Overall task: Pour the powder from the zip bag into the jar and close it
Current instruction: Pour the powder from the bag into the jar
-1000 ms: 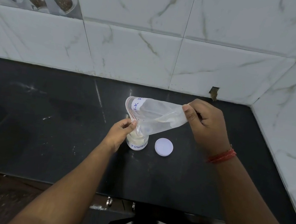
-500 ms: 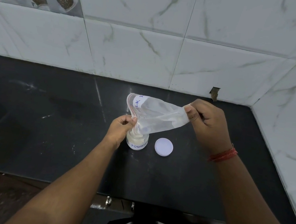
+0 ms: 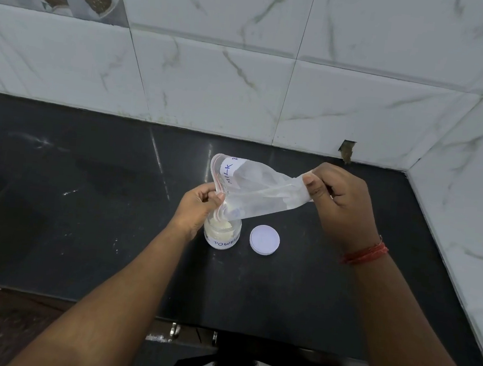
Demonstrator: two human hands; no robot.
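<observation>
My right hand [image 3: 342, 202] pinches the bag [image 3: 263, 194] bottom high so powder slides down; my left hand [image 3: 199, 205] pinches its mouth over the jar [image 3: 223, 234]. Lid [image 3: 264, 240] beside it for capping.

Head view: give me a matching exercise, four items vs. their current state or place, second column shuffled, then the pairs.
Column 1:
1. zip bag
2. jar
3. lid
4. right hand

Column 2:
A. lies flat on the counter, right of the jar
B. pinches the bag's bottom end, raised
C. tilted, mouth down at the jar opening
D. stands open, pale powder inside

Pairs: 1-C, 2-D, 3-A, 4-B
</observation>
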